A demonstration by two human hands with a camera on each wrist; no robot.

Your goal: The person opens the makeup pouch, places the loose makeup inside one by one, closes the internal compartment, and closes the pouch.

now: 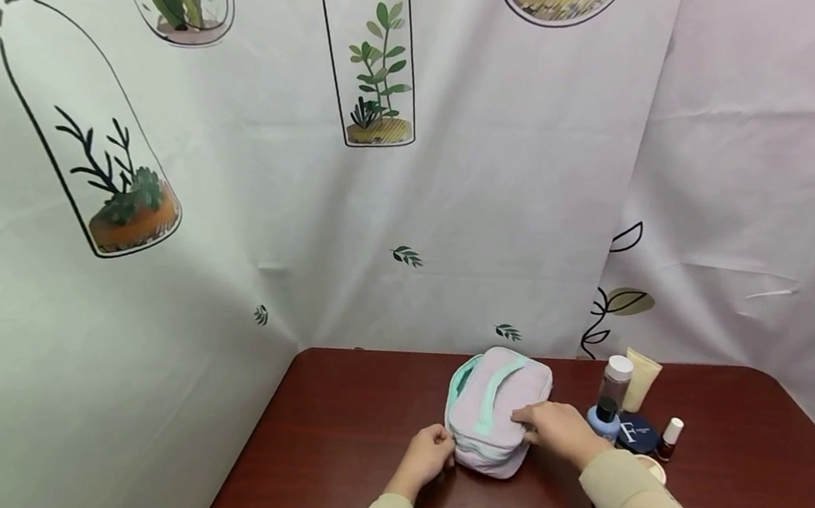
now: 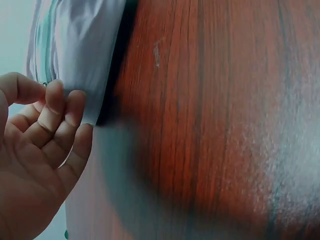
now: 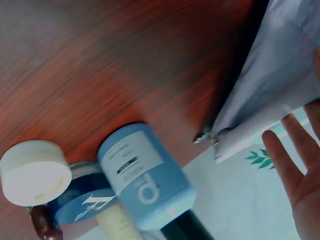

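A pale pink toiletry bag with a mint handle and zip lies on the table. Its lid stands slightly apart along the far left, showing a dark gap. At the bag's near left corner, my left hand pinches the zip pull between thumb and forefinger; the other fingers are loosely bent beside the fabric. My right hand grips the bag's right edge, thumb and forefinger against the fabric. In the right wrist view, other fingers extend along the bag, with part of the hand out of frame.
Right of the bag stand a blue bottle, a clear white-capped bottle, a cream tube, a dark round compact, nail polish and a small white jar. A printed cloth hangs behind the table.
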